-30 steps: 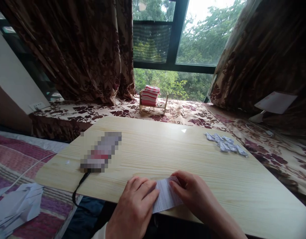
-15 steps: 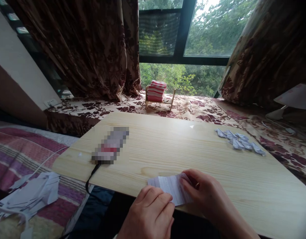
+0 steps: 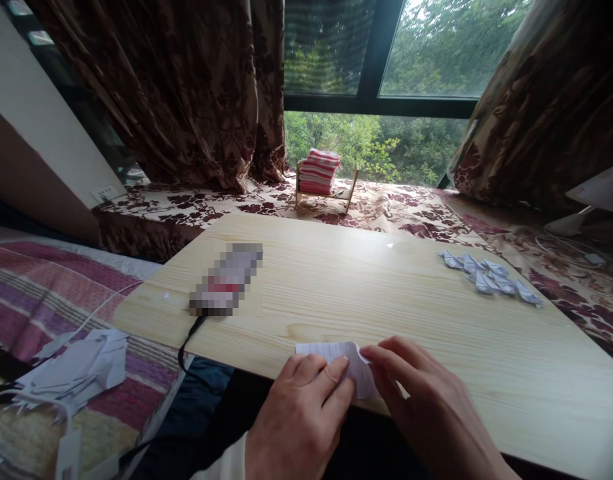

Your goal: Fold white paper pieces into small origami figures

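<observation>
The counter (image 3: 436, 313) is wide, yet I am working at its very near edge, and that is my main worry. The paper slip (image 3: 331, 351) lies right at the lip, so a loose push could send it off into my lap or toward the bed (image 3: 46, 300), where paper scraps (image 3: 81, 367) already lie. My left hand (image 3: 301, 413) rests fingers-down on the slip's near side; I cannot tell whether the thumb grips from beneath. My right hand (image 3: 429, 407) nips the slip's curled right edge between its fingertips. If the left fingers slide while the right hand pulls, I judge the thin slip may skew, crease off-line or tear at the curl. The folded paper pieces (image 3: 491, 281) sit well apart to the right, out of my hands' way.
</observation>
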The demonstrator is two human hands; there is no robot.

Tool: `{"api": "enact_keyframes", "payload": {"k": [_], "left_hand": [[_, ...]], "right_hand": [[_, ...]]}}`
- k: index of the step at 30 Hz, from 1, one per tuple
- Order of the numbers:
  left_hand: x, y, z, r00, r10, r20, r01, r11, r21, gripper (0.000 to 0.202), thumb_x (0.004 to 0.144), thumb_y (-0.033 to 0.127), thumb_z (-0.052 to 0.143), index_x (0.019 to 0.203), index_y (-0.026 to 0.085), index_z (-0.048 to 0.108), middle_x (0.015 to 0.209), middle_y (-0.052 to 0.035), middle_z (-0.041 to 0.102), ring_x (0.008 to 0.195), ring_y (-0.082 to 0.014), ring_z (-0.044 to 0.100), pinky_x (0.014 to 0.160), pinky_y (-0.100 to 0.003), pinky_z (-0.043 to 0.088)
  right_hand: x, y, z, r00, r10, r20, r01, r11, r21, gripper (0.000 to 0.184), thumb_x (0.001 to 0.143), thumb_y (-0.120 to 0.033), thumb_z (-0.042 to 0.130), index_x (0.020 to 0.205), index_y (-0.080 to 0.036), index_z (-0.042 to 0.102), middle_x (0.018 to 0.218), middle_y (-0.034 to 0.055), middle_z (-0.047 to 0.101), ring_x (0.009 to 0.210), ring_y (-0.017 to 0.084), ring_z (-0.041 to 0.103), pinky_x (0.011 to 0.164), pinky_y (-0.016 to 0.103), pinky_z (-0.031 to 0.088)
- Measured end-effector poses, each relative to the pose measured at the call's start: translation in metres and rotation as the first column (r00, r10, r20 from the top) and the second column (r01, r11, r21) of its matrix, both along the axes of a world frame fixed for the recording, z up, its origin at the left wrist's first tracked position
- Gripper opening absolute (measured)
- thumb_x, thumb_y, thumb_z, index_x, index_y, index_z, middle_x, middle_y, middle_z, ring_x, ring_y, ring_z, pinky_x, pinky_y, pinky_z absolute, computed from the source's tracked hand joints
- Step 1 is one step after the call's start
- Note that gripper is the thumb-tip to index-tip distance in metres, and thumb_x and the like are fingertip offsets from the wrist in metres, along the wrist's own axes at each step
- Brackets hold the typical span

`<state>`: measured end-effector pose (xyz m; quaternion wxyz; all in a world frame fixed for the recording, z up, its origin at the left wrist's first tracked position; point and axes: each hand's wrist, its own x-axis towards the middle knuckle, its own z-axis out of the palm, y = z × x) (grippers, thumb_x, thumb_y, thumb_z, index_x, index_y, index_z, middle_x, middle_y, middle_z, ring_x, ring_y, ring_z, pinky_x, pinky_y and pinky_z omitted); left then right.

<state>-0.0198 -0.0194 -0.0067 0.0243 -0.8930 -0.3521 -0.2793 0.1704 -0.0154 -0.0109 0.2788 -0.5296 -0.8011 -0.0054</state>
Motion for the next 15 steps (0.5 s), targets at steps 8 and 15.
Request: {"api": "enact_keyframes", "payload": {"k": [8, 15], "left_hand": [[0.0026, -0.0011, -0.0013, 0.999, 0.012, -0.053, -0.014, 0.999, -0.044, 0.027, 0.092, 0.018, 0.045, 0.114, 0.014, 0.060, 0.113, -0.0070, 0.066, 0.091, -0.0240, 0.056, 0.077, -0.041, 0.051], [0.0014, -0.0002, -0.0005, 0.997, 0.015, -0.076, -0.020, 0.998, -0.066, 0.027, 0.091, 0.017, 0.046, 0.114, 0.016, 0.059, 0.112, -0.0071, 0.065, 0.092, -0.0228, 0.055, 0.080, -0.041, 0.050]], "right_hand": [[-0.0081, -0.0062, 0.0074, 0.989, 0.144, -0.017, -0.139, 0.977, 0.161, 0.022, 0.091, -0.014, 0.046, 0.099, -0.019, 0.065, 0.095, 0.0077, 0.069, 0.087, 0.019, 0.062, 0.073, 0.029, 0.053], [-0.0099, -0.0093, -0.0003, 0.991, 0.131, 0.020, -0.133, 0.970, 0.204, 0.022, 0.091, -0.013, 0.047, 0.099, -0.016, 0.067, 0.095, 0.0092, 0.071, 0.089, 0.021, 0.062, 0.073, 0.033, 0.053]]}}
